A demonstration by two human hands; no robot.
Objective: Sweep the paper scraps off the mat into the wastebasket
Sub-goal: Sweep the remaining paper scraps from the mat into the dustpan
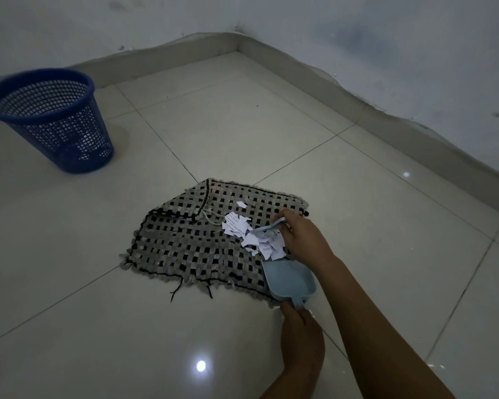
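Note:
A woven grey-and-black mat lies on the tiled floor, its far left corner folded over. White paper scraps are heaped on its right part. My right hand grips a small light-blue brush that rests on the scraps. My left hand holds the handle of a light-blue dustpan, whose open mouth lies on the mat just below the heap. A blue mesh wastebasket stands upright on the floor at the far left, well apart from the mat.
Glossy grey floor tiles surround the mat. Walls with a grey skirting board meet in a corner behind it. Loose black threads trail from the mat's near edge.

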